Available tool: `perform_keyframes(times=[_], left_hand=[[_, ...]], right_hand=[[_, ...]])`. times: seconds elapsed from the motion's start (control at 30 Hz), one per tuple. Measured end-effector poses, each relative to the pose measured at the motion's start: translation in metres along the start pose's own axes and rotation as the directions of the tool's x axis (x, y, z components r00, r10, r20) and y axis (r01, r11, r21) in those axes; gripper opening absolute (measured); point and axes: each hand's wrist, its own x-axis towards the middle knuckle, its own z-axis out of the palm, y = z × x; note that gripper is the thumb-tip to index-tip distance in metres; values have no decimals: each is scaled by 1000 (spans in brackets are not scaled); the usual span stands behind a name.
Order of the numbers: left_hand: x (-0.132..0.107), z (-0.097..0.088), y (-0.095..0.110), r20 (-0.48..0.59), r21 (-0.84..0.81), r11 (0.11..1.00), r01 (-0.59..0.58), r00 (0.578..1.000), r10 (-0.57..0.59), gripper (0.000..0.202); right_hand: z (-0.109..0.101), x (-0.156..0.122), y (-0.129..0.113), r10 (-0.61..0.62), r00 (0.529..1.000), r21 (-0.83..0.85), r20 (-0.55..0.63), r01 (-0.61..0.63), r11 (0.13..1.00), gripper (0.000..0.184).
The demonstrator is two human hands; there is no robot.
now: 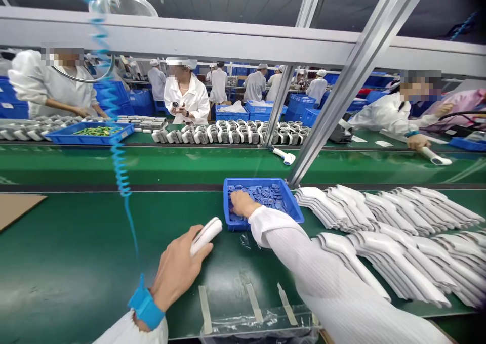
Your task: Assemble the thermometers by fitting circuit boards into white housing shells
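My left hand is closed round a white plastic housing, holding it just above the green table mat near the front. A blue strap sits on that wrist. My right hand reaches into a small blue tray of small blue-grey parts; its fingers are curled down among the parts, and what they grip is hidden. The tray stands a little beyond and to the right of the white housing.
Rows of white housings lie stacked to the right of the tray. A slanted metal post rises behind it. A blue coiled cord hangs at left. A cardboard sheet lies far left. Other workers stand across the green conveyor.
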Motion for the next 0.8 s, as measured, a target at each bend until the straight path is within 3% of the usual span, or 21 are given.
perform_keyframes(times=[0.07,0.17,0.23,0.3,0.37,0.43,0.5,0.53,0.67,0.73,0.8], left_hand=[[-3,-4,-7,63,-273,955,112,993,-98,40],[-11,-1,-11,186,-583,782,221,973,-136,48],[-17,4,-8,196,-642,735,217,974,-116,48],[-21,9,-1,144,-594,790,152,986,-81,45],[-23,12,10,86,-497,864,78,995,-41,41],[-23,16,22,48,-432,901,23,999,-2,37],[-23,19,33,15,-422,906,-21,999,29,37],[-23,21,36,1,-426,904,-36,999,41,37],[-25,26,40,15,-465,884,-53,998,68,42],[-26,26,38,48,-472,880,-60,994,93,43],[-26,26,36,66,-438,894,-97,988,139,42]], right_hand=[[-3,-10,7,-15,1000,88,-24,18,996,33],[-8,-37,22,-67,994,265,-86,88,960,26],[-10,-59,30,-92,991,401,-96,123,908,30],[-8,-83,32,-109,991,524,-83,136,841,34],[-2,-106,27,-113,990,716,-86,141,684,37],[7,-123,17,-90,991,899,-99,128,419,44],[20,-136,7,-22,993,977,-114,116,179,47],[26,-140,2,25,991,984,-131,127,127,46],[42,-149,-8,172,955,966,-240,218,137,38],[42,-152,-7,163,944,945,-288,252,208,33],[38,-156,-6,67,946,903,-317,279,328,29]])
